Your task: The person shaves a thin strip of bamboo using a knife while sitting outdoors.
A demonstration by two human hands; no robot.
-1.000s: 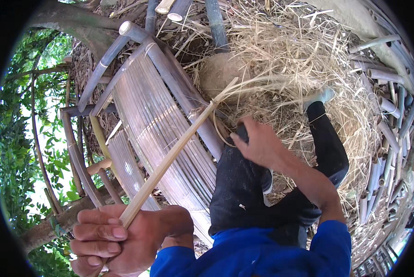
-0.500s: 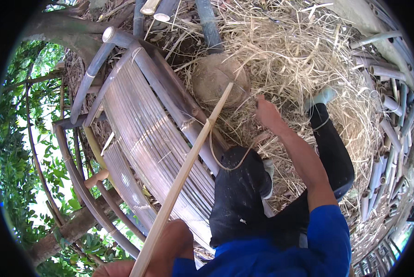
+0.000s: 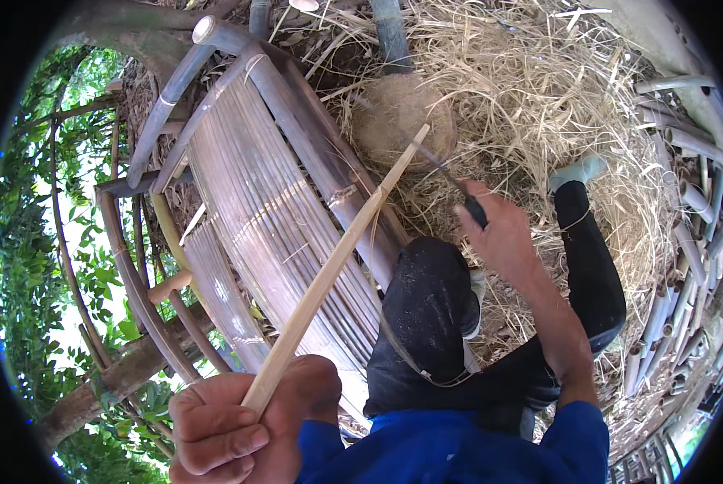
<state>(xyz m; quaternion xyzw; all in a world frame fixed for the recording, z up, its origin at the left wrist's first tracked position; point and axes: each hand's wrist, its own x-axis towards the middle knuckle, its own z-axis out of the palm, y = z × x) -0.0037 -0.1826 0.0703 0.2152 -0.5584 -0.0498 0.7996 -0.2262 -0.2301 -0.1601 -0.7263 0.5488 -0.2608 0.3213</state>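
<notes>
Head view, and here's the bamboo strip (image 3: 321, 294), running on a long slant from lower left up to the middle of the scene. Pale straw colour all the way, smooth-faced, a lengthwise edge showing between its lighter and darker sides. It's broadest near the lower end, then narrows; there's the joint, a small raised band a shade darker, with a slight bend there, and beyond it a slimmer stretch running out to a blunt, light tip.

Down at the bottom, the left hand (image 3: 236, 431) is closed around the lower end, thumb and curled fingers pressing on the wood. Over to the right, the right hand (image 3: 502, 234) is wrapped round the dark handle of a knife (image 3: 475, 211), its thin grey blade angled up and left, right by the tip; whether they touch, I can't tell.

A thin peel (image 3: 406, 356) loops across the black trousers (image 3: 422, 294). Behind the strip lies the slatted bamboo surface (image 3: 252, 194), weathered brown-grey. Past the tip sits a round stump (image 3: 393, 113), and beside that, a thick spread of straw-coloured shavings (image 3: 531, 89).
</notes>
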